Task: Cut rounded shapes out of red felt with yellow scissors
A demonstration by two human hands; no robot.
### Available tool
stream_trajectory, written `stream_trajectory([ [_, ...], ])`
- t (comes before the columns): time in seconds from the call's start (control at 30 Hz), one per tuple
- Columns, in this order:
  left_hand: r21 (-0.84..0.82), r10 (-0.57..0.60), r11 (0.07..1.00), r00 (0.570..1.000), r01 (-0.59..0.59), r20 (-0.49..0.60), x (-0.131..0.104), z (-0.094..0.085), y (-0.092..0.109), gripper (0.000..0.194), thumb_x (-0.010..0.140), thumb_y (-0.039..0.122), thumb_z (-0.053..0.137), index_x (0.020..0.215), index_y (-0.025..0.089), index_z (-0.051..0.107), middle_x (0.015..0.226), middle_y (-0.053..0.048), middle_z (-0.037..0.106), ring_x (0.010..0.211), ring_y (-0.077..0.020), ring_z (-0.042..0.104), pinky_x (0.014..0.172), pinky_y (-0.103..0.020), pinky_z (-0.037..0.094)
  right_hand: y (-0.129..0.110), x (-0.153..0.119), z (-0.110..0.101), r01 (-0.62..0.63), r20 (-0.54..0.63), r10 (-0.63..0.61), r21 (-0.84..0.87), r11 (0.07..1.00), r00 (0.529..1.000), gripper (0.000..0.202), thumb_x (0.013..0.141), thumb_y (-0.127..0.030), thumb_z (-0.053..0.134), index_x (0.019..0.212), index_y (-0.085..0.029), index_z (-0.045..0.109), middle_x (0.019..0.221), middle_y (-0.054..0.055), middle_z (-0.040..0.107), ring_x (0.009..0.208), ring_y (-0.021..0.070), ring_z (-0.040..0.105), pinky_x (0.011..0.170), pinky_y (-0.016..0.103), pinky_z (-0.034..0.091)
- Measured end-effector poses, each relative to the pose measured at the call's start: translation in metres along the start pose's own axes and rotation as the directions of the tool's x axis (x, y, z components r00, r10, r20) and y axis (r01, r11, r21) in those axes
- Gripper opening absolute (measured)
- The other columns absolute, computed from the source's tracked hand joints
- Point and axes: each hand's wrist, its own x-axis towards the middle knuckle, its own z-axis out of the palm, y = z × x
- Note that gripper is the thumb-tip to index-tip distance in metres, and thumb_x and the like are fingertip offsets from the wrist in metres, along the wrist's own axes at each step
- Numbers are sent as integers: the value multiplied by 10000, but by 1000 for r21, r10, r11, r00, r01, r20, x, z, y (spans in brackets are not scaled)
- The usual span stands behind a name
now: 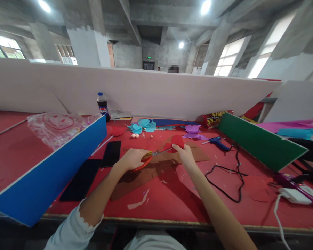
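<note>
My left hand [134, 159] is closed round the orange handles of a pair of scissors [154, 153], whose blades point right. Between the thumb and fingers of my right hand [183, 151] is a piece of red paper [177, 140], rounded at the top. The blade tips reach the lower left edge of that paper, close to my right fingertips. Below both hands, a brown sheet [156, 172] lies across the red tabletop [169, 205]. Blue paper petals [143, 126] and purple ones [192, 130] lie beyond my hands.
A blue board [54, 170] stands at the left, a green board [261, 140] at the right. Two dark phones [111, 153] lie left of my hands. Behind is a cola bottle [103, 107]. A blue glue gun [219, 143] with a black cord and a power strip [299, 189] are rightward.
</note>
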Motion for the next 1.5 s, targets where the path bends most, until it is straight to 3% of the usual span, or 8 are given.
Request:
stream_trajectory([
  [0.47, 3, -24, 1000, 999, 24, 34, -1, -5, 5, 267, 802, 329, 378, 930, 230, 589, 898, -49, 635, 847, -193, 561, 643, -220, 351, -6, -1, 1, -16, -1, 16, 37, 999, 1000, 277, 588, -373, 615, 695, -117, 626, 638, 25, 591, 603, 137, 488, 581, 249, 371],
  [1.07, -23, -41, 999, 999, 42, 35, -1, -3, 4, 310, 792, 348, 398, 1033, 241, 561, 990, -51, 623, 949, -215, 542, 738, -242, 377, -2, 0, 1, 9, -1, -9, 54, 998, 1000, 279, 593, -390, 615, 663, -120, 618, 636, 24, 599, 612, 142, 498, 591, 255, 376],
  [1.5, -29, -55, 998, 998, 54, -17, -1, -4, -4, 347, 784, 290, 407, 1115, 246, 502, 1097, -41, 576, 1002, -211, 520, 780, -260, 397, -9, 3, -2, 38, -150, -19, 120, 992, 988, 240, 570, -352, 625, 670, -134, 628, 648, 15, 615, 630, 143, 510, 621, 262, 392],
])
